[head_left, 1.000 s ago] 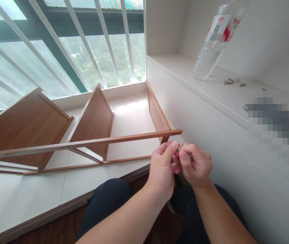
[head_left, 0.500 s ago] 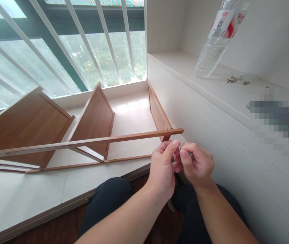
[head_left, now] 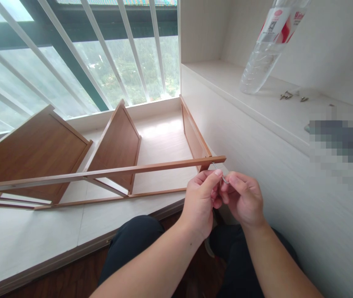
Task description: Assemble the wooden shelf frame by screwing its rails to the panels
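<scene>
A thin metal hex key [head_left: 225, 179] slants between my two hands, its tip meeting the underside of the wooden rail [head_left: 164, 167] close to the rail's right end. The thumb and fingers of my left hand [head_left: 199, 203] are pinched round its shaft. At the bent end, my right hand [head_left: 245, 200] grips it with closed fingers. The rail belongs to a brown wooden shelf unit lying on a pale ledge, with brown panels [head_left: 114, 149] standing up between its rails. Whether a screw head sits at the key's tip I cannot make out.
On the white shelf [head_left: 226, 72] at right stand a clear plastic bottle [head_left: 261, 62] and several small screws [head_left: 286, 95]. A blurred dark object [head_left: 344, 136] lies nearer. Barred windows [head_left: 102, 62] rise behind the pale ledge [head_left: 49, 240]. My knees are below its edge.
My right hand has turned and its fingers have shifted, so more of the hex key's bend shows. My left hand stays nearly in place. The view has moved slightly.
</scene>
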Available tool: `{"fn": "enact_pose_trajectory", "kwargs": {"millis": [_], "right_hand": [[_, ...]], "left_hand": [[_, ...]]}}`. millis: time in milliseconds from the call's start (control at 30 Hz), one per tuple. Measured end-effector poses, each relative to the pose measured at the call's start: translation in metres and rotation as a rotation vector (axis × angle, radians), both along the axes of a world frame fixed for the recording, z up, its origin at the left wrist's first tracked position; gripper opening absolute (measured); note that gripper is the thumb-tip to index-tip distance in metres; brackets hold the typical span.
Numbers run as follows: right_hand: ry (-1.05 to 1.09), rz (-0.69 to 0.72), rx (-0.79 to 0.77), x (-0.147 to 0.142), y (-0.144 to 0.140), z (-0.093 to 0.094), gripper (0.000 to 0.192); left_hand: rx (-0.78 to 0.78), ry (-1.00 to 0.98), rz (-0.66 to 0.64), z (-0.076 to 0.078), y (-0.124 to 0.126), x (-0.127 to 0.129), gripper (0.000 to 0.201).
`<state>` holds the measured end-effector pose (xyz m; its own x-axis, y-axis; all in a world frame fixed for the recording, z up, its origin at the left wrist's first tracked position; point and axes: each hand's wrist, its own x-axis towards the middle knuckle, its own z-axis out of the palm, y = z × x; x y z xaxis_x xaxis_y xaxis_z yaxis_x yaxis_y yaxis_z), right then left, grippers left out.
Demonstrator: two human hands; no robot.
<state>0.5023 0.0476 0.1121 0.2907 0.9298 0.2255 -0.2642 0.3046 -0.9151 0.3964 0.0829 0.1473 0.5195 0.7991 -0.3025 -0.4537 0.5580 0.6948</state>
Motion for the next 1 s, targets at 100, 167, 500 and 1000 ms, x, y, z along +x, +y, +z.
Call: {"fn": "enact_pose_trajectory", "kwargs": {"millis": [100, 167, 500, 1000], "right_hand": [[0.045, 0.037, 0.03, 0.001, 0.001, 0.0, 0.035], [0.037, 0.02, 0.047, 0.001, 0.0, -0.002, 0.035], [-0.322, -0.232, 0.193, 0.002, -0.004, -0.02, 0.026], [-0.702, -0.471, 0.172, 0.0, -0.005, -0.008, 0.018]], "left_hand": [[0.018, -0.001, -0.016, 0.0, 0.002, 0.0, 0.05], [0.031, 0.003, -0.021, 0.001, 0.001, -0.001, 0.049], [0.019, 0.004, 0.014, 0.002, -0.002, 0.0, 0.033], [0.002, -0.004, 0.037, 0.001, -0.001, 0.001, 0.034]]}}
